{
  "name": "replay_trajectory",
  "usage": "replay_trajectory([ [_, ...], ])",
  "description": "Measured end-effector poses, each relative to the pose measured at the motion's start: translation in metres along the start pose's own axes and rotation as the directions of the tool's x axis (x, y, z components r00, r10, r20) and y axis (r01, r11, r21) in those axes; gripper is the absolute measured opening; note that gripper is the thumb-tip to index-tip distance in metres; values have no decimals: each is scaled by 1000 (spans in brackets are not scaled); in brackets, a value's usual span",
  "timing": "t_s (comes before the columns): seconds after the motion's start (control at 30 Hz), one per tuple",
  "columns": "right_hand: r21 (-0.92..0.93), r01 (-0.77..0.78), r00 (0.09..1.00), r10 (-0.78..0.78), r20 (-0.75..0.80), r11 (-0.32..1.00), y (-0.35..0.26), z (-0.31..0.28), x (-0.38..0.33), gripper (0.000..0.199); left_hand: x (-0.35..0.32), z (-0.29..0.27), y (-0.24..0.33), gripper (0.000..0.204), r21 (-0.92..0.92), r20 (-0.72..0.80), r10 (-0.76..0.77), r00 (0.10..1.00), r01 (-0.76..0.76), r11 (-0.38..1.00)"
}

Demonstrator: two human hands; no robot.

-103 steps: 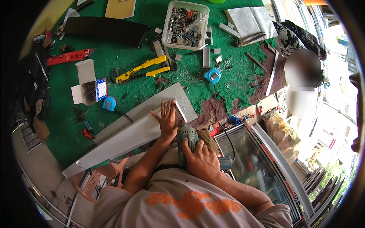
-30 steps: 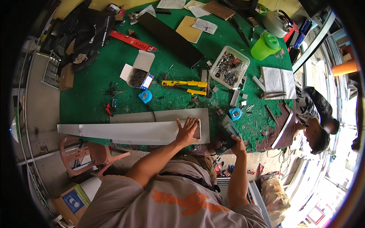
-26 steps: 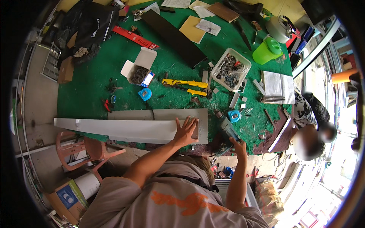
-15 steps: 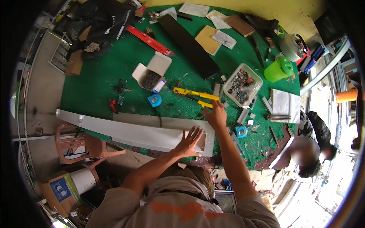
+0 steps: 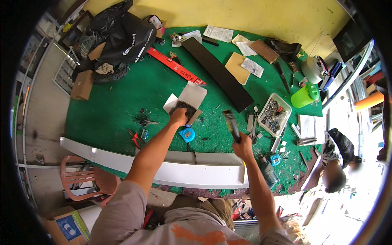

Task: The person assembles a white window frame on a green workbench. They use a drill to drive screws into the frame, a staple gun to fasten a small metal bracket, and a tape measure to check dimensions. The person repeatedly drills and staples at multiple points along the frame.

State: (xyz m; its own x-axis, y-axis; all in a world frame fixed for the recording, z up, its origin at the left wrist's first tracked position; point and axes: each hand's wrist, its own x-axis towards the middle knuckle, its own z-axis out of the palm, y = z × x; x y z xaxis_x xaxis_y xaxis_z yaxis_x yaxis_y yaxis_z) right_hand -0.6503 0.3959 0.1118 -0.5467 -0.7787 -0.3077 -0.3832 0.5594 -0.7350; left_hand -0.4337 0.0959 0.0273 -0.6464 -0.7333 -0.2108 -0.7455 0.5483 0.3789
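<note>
My left hand reaches into an open white carton of small dark metal pieces. Its fingers are bunched at the pieces; what they pinch is hidden. My right hand is wrapped round a two-handled yellow-and-black tool, raised with its far end pointing away from me. Between me and the carton, a long white channel-shaped metal piece lies along the table's near edge, under my left forearm. A blue tape measure sits just in front of the carton.
On the green table lie a red level, a long black panel and red-handled pliers. To the right are a white tub of small hardware, a green jug and a bottle. Another person is at right.
My left hand has left the white channel and gone into the carton. My right hand has lifted the yellow-and-black tool off the table. The view has shifted.
</note>
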Motion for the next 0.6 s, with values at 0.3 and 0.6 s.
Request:
replay_trajectory([
  [0.3,588,16,695,414,-589,809,-35,-49,-215,25,-2,19,-16,40,-129,-160,88,983,-109,986],
  [0.6,568,-128,554,533,-639,813,-64,-24,-304,33,6,30,-22,14,-109,-259,212,943,-246,963],
])
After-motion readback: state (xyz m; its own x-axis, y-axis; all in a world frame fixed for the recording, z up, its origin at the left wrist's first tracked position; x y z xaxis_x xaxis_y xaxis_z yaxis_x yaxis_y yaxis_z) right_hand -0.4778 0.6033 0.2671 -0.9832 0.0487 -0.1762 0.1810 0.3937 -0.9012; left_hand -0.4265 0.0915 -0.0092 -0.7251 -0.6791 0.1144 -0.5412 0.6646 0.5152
